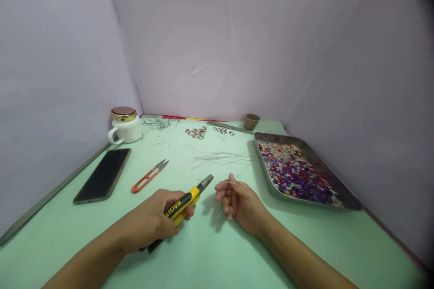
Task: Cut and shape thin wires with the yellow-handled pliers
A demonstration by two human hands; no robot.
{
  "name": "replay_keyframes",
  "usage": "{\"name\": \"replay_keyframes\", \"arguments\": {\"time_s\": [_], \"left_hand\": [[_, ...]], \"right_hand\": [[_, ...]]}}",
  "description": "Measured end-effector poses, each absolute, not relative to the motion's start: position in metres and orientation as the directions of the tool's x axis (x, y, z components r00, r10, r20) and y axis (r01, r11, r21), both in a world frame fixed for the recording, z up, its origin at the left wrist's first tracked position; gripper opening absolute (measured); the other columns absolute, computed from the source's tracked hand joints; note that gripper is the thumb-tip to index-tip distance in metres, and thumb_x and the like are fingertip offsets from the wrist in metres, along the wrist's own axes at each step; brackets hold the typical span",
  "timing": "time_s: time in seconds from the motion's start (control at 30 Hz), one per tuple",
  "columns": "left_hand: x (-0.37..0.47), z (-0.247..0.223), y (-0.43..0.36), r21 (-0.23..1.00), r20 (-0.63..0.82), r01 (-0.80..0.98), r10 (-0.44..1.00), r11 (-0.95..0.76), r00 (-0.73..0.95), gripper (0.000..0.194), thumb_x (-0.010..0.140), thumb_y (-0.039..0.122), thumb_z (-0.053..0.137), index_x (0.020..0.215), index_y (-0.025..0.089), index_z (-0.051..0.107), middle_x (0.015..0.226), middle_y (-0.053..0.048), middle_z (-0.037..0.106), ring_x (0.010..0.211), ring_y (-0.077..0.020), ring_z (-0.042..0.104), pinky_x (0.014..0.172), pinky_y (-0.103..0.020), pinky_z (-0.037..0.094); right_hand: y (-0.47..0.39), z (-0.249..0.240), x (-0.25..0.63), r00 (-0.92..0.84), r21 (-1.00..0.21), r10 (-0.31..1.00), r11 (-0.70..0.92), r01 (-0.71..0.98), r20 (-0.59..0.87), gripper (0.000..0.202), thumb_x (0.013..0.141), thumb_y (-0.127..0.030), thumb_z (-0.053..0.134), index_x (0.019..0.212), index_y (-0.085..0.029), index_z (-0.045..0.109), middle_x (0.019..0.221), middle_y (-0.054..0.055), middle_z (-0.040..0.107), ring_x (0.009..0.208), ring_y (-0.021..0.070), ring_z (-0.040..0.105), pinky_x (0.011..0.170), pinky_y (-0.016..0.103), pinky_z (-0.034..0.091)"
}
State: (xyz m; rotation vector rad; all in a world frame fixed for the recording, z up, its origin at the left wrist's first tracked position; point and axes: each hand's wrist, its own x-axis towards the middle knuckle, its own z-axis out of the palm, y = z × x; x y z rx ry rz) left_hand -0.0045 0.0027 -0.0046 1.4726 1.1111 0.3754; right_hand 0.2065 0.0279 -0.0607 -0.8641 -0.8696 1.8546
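My left hand (158, 219) is wrapped round the yellow-and-black handles of a pair of pliers (185, 203), whose metal jaws point up and to the right. Across from the jaws, my right hand (242, 205) is turned palm inward, its thumb and forefinger pinched on a thin wire (239, 184). One end of that wire runs left towards the plier jaws; whether it touches them I cannot tell. Several loose wire lengths (217, 158) lie on the green table just beyond both hands.
Orange thread snips (149, 177) and a phone (103, 176) lie on the left, with a lidded white mug (127, 128) behind. A metal tray (278, 194) of mixed beads (294, 171) is on the right. Beaded rings (196, 132), wire scraps (158, 124) and a small brown cup (251, 122) are at the back.
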Motion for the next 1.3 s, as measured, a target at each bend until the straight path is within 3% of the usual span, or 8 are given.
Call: {"name": "replay_keyframes", "arguments": {"time_s": [0.2,0.33,0.5,0.7,0.87,1.0,1.3], "left_hand": [[-0.004,-0.003,0.001,0.891,-0.364,0.431,0.788,0.14,0.496,0.03,0.049,0.007,0.039,0.074,0.017,0.051,0.057,0.005,0.042,0.054,-0.0092,0.038,0.046,-0.021,0.022],[-0.005,-0.004,0.002,0.89,-0.348,0.441,0.798,0.117,0.491,0.03,0.049,0.007,0.038,0.074,0.017,0.05,0.061,0.005,0.044,0.055,-0.0095,0.04,0.047,-0.021,0.024],[-0.005,-0.006,0.003,0.877,-0.36,0.467,0.795,0.111,0.488,0.031,0.049,0.007,0.039,0.075,0.018,0.051,0.062,0.005,0.045,0.057,-0.0101,0.041,0.048,-0.021,0.025],[-0.003,-0.003,0.003,0.883,-0.371,0.445,0.805,0.151,0.463,0.03,0.049,0.007,0.039,0.075,0.017,0.05,0.061,0.005,0.046,0.056,-0.0102,0.04,0.049,-0.021,0.025],[-0.001,0.002,0.002,0.898,-0.381,0.378,0.825,0.223,0.418,0.027,0.048,0.008,0.042,0.071,0.017,0.05,0.067,0.003,0.046,0.061,-0.0125,0.044,0.054,-0.023,0.03],[0.0,-0.001,0.001,0.904,-0.403,0.316,0.817,0.287,0.412,0.033,0.045,0.007,0.04,0.074,0.017,0.052,0.064,0.004,0.042,0.066,-0.0143,0.047,0.061,-0.024,0.034],[0.002,0.005,0.001,0.888,-0.373,0.412,0.843,0.203,0.388,0.03,0.047,0.011,0.043,0.075,0.016,0.053,0.066,0.001,0.046,0.065,-0.0159,0.047,0.056,-0.025,0.035]], "right_hand": [[0.024,-0.059,0.211,-0.5,-0.833,0.852,-0.387,-0.395,-0.159,0.023,0.07,-0.033,0.064,0.075,-0.011,0.062,0.057,0.0,0.059,0.035,0.0042,0.048,0.029,0.011,0.036],[0.023,-0.061,0.209,-0.56,-0.86,0.804,-0.418,-0.292,-0.2,0.027,0.069,-0.036,0.063,0.074,-0.01,0.062,0.058,0.002,0.059,0.038,0.0066,0.051,0.031,0.014,0.039],[0.022,-0.062,0.205,-0.555,-0.936,0.806,-0.328,-0.128,-0.207,0.029,0.062,-0.035,0.07,0.072,-0.01,0.06,0.059,0.003,0.06,0.042,0.0079,0.052,0.03,0.013,0.035],[0.018,-0.056,0.21,-0.71,-0.949,0.666,-0.314,0.012,-0.229,0.028,0.065,-0.036,0.066,0.071,-0.008,0.062,0.06,0.005,0.062,0.048,0.0091,0.055,0.036,0.014,0.036],[0.022,-0.058,0.21,-0.662,-0.9,0.705,-0.423,-0.105,-0.254,0.026,0.073,-0.035,0.058,0.071,-0.009,0.061,0.044,-0.004,0.046,0.033,0.0047,0.043,0.033,0.015,0.031],[0.028,-0.059,0.211,-0.563,-0.845,0.785,-0.467,-0.262,-0.259,0.021,0.074,-0.031,0.055,0.07,-0.011,0.06,0.043,-0.008,0.033,0.03,0.0024,0.032,0.029,0.014,0.023],[0.027,-0.058,0.209,-0.431,-0.867,0.857,-0.421,-0.268,-0.283,0.02,0.07,-0.029,0.054,0.059,-0.012,0.056,0.038,-0.008,0.03,0.028,0.0032,0.027,0.027,0.015,0.019]]}}
